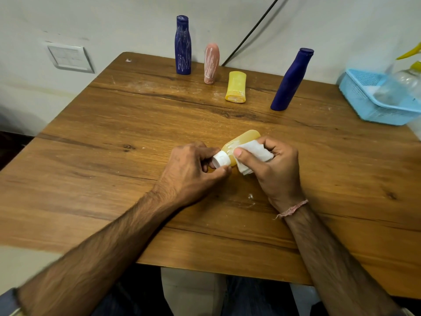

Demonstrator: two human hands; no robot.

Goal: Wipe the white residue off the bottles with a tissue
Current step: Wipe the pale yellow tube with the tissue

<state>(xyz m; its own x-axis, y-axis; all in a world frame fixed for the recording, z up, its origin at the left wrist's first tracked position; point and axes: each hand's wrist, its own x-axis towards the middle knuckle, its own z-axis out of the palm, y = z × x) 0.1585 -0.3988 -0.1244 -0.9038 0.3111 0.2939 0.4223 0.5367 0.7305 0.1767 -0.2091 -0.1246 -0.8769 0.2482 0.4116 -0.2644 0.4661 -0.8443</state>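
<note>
While the left hand (191, 167) pinched the cap (220, 158), fingers of the right hand (276, 166) gripped the tissue (257, 153) against the yellow bottle (245, 139), its streaked shoulder likely needing the next rub.

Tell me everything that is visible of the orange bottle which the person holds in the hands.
The orange bottle looks like translucent plastic, with a ribbed white cap. It lies tilted, low over or on the wooden table, cap toward the person. The left hand pinches the cap; the right hand presses a white tissue against its side. White streaks show near its shoulder.
</note>
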